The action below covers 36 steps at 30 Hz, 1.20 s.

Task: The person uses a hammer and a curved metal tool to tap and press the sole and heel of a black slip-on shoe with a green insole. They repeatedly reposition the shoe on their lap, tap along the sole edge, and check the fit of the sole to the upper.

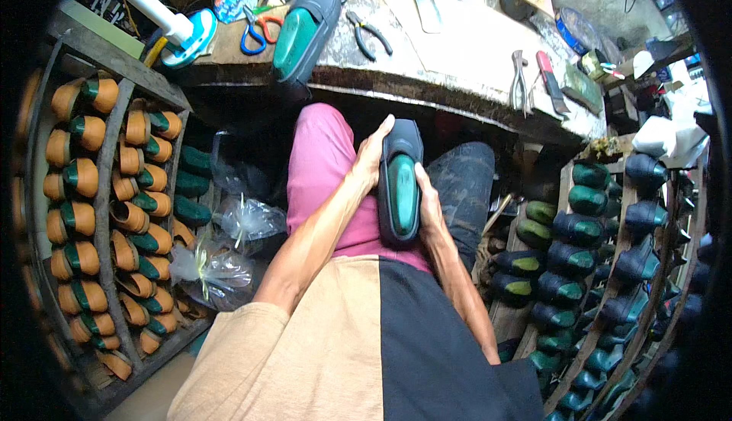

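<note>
A black slip-on shoe (402,140) with a green shoe last in its opening is held above my lap, toe pointing away from me. My left hand (371,152) grips its left side near the toe, thumb stretched along the upper. On the right side, nearer the heel, my right hand (429,204) is closed against the shoe; its fingers are mostly hidden beneath. A matching black shoe (323,1), also with a green last, lies at the workbench's front edge, beyond my left knee.
Scissors (258,32), black-handled pliers (369,37), pincers (518,79) and a red-handled knife (550,81) lie on the workbench (457,78). A rack of tan shoes (81,217) stands left, a rack of dark shoes (573,228) right. Clear plastic bags (217,268) sit by my left leg.
</note>
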Each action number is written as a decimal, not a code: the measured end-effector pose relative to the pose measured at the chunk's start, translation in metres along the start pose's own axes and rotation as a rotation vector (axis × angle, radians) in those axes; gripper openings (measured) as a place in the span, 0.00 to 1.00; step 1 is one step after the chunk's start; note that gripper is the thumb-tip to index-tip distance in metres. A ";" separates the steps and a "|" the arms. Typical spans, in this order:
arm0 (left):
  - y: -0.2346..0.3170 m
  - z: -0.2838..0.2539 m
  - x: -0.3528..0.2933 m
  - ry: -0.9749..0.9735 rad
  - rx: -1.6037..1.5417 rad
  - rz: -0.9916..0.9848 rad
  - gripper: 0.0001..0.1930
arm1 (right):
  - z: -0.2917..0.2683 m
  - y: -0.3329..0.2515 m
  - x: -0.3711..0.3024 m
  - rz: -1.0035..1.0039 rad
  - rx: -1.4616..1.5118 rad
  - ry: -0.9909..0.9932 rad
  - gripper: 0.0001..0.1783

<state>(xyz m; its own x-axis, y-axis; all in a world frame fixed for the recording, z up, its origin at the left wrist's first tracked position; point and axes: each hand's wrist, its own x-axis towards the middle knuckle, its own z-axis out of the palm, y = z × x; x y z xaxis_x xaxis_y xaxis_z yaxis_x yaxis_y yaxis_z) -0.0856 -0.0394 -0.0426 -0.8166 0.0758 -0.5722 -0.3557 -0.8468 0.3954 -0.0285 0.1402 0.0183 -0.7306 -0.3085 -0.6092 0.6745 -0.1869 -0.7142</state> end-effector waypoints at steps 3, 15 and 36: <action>-0.008 -0.025 0.028 0.145 -0.020 -0.169 0.18 | 0.006 -0.003 0.008 0.054 0.026 0.019 0.36; -0.006 -0.077 0.101 0.366 -0.192 0.163 0.16 | 0.029 -0.034 0.050 0.186 -0.160 0.037 0.28; -0.053 -0.063 0.122 0.152 0.071 -0.110 0.27 | -0.011 -0.007 0.070 0.210 -0.131 0.183 0.39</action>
<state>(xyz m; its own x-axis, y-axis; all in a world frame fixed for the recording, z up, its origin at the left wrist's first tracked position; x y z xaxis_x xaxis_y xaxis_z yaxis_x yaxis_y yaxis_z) -0.1378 -0.0183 -0.1786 -0.6946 0.0812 -0.7148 -0.4748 -0.7982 0.3707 -0.0854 0.1307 -0.0231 -0.5916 -0.1521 -0.7917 0.8020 -0.0109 -0.5972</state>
